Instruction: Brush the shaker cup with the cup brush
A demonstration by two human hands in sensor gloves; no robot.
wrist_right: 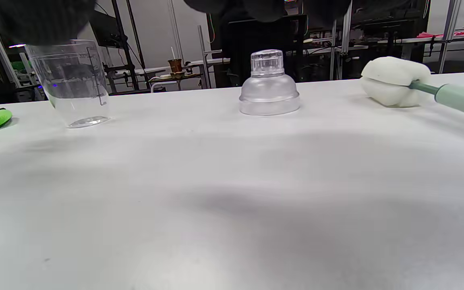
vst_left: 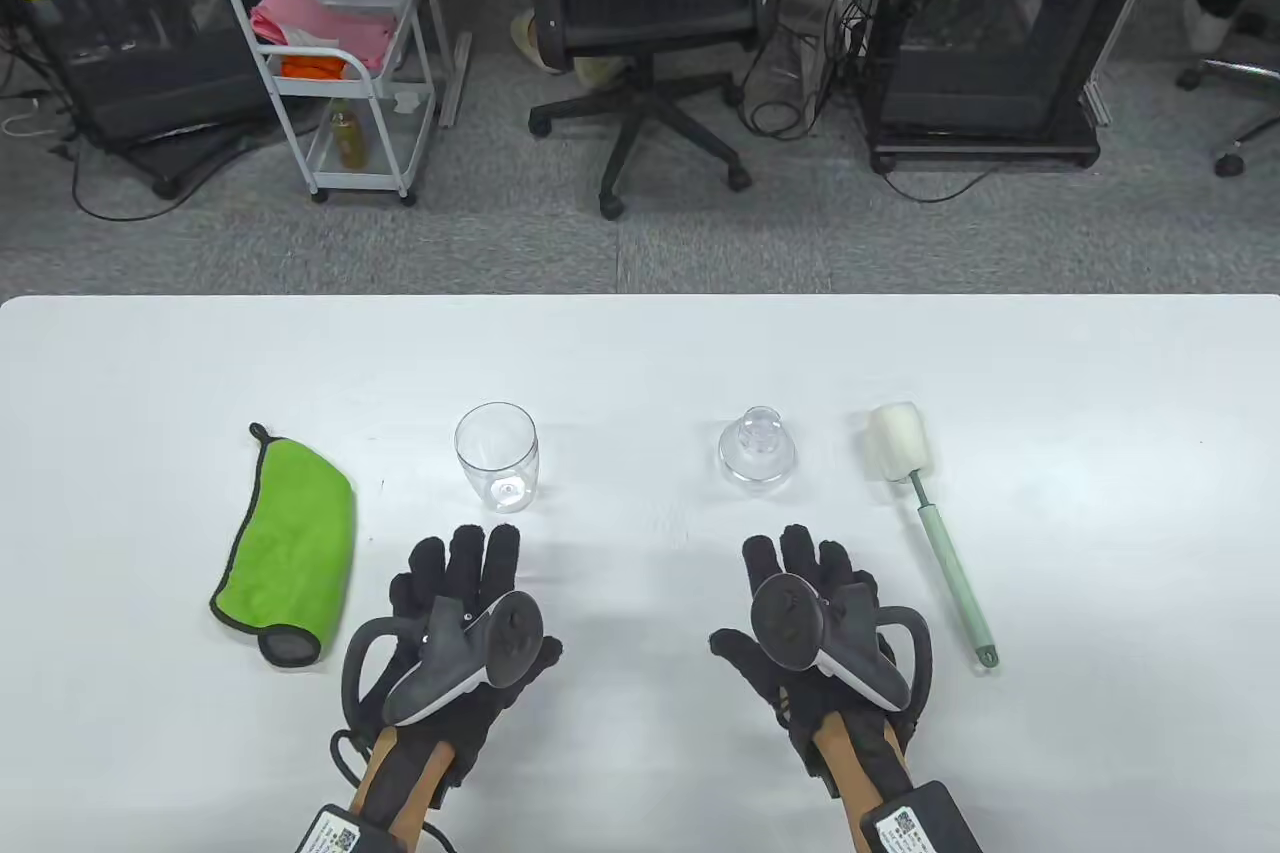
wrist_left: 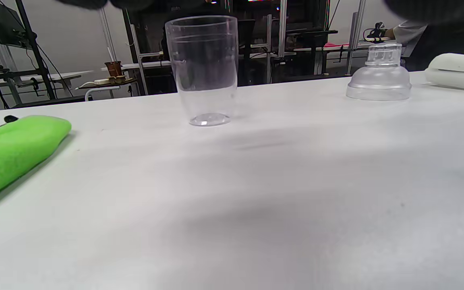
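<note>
On your far left a folded green cloth (vst_left: 285, 548) lies on the white tabletop (vst_left: 640, 353). Just right of it, your left hand (vst_left: 462, 613) rests palm down with the fingers spread flat, a wide grip that holds nothing. The clear shaker cup (vst_left: 497, 456) stands upright and mouth up just beyond those fingertips, apart from them; in the left wrist view the cup (wrist_left: 202, 68) sits straight ahead of the hand.

Near the middle, the clear domed shaker lid (vst_left: 757, 450) sits on the tabletop, well apart from the cup. Your right hand (vst_left: 815, 618) lies flat just short of the lid, its fingers stretched out too, a wide grip with nothing in it.

Furthest right lies the cup brush (vst_left: 925, 513), its white sponge head pointing away from you and its pale green handle running back toward you, just beside the right hand's outer edge without touching. In the right wrist view the sponge head (wrist_right: 395, 80) lies right of the lid (wrist_right: 269, 84).
</note>
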